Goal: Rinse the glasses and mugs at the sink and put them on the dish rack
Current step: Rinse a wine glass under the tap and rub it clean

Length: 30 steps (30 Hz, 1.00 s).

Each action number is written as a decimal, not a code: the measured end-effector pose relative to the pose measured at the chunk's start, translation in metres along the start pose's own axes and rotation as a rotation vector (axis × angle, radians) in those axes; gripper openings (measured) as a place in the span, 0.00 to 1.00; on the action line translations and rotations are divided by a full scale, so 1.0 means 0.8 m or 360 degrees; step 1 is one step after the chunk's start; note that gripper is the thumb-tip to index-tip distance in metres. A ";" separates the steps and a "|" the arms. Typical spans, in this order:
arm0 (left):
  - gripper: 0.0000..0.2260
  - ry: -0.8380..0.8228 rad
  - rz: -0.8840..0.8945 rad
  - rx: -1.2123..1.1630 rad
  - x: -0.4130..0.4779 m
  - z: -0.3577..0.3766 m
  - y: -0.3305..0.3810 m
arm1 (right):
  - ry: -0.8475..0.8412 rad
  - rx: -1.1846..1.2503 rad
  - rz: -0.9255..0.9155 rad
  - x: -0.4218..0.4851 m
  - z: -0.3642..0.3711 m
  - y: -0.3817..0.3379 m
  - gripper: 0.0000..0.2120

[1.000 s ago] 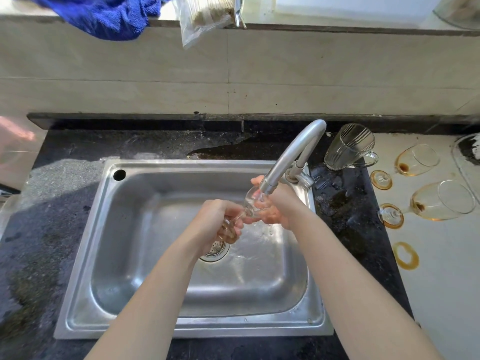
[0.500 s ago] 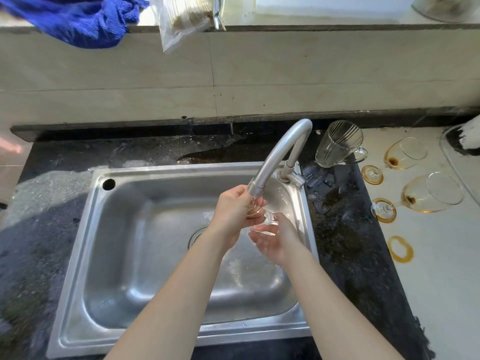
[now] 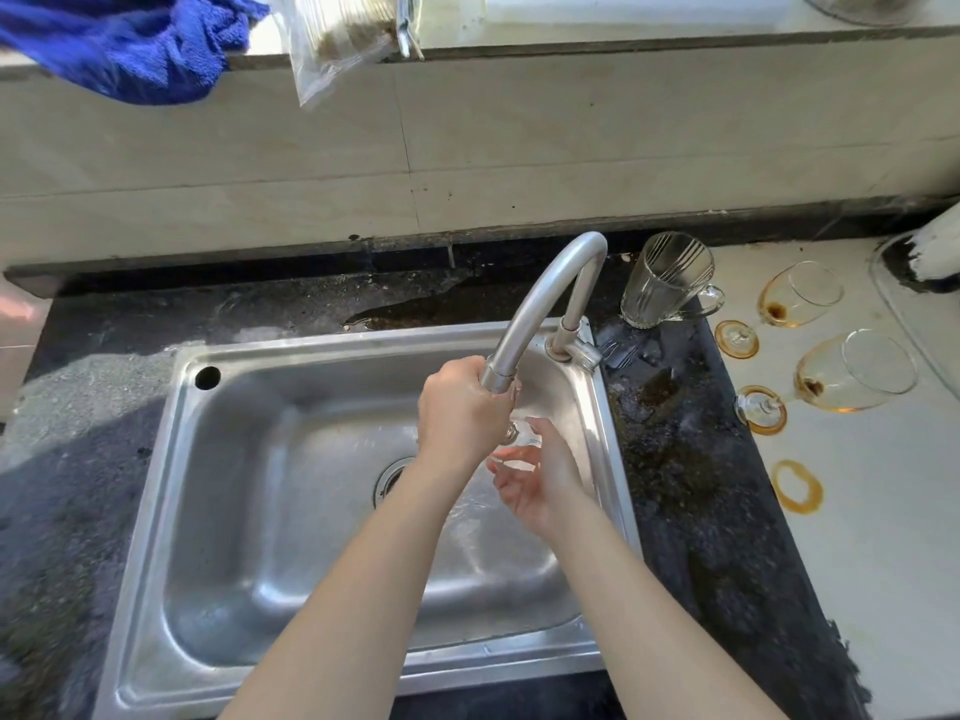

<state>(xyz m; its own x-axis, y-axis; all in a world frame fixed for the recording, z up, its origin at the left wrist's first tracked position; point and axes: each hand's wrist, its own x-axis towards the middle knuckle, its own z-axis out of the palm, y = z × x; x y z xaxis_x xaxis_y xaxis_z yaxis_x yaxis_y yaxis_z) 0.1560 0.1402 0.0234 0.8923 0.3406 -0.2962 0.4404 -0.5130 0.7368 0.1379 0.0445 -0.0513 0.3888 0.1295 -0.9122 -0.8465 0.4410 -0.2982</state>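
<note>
Wineglass [image 3: 521, 443] sat under the faucet [image 3: 540, 298] spout over the sink [image 3: 234, 511], mostly hidden by the left hand [image 3: 457, 413] curled round it. The right hand [image 3: 537, 485] lay palm-up, fingers relaxed, just beneath its foot. At two o'clock, a glass mug [image 3: 665, 283], a far stained wineglass [image 3: 802, 296] and a near stained wineglass [image 3: 857, 371] were on the tabletop [image 3: 883, 537].

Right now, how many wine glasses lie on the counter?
2. Both lie on their sides right of the sink: the far glass and the near glass. A third glass, mostly hidden, is held under the tap.
</note>
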 end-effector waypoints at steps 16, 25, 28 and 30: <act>0.12 -0.0242 -0.0002 0.0463 0.003 -0.037 -0.014 | 0.0160 -0.0551 -0.0462 -0.014 0.011 -0.024 0.15; 0.12 -0.1272 -0.0449 0.0071 0.001 -0.085 -0.018 | -0.0051 -0.1002 -0.0745 -0.023 0.045 -0.037 0.12; 0.14 -0.1153 -0.0436 -0.0102 -0.004 -0.086 -0.028 | 0.0029 -0.1051 -0.0918 -0.021 0.054 -0.039 0.08; 0.12 -0.1079 -0.0526 -0.0415 -0.009 -0.084 -0.032 | 0.0058 -0.1109 -0.1196 -0.020 0.061 -0.033 0.11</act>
<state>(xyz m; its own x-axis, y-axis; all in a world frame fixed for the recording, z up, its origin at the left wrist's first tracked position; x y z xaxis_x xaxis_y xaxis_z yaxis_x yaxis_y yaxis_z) 0.1315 0.2037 0.0475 0.6223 -0.1535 -0.7676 0.7301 -0.2397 0.6399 0.1717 0.0740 -0.0151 0.9044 0.0003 -0.4267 -0.4163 -0.2187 -0.8825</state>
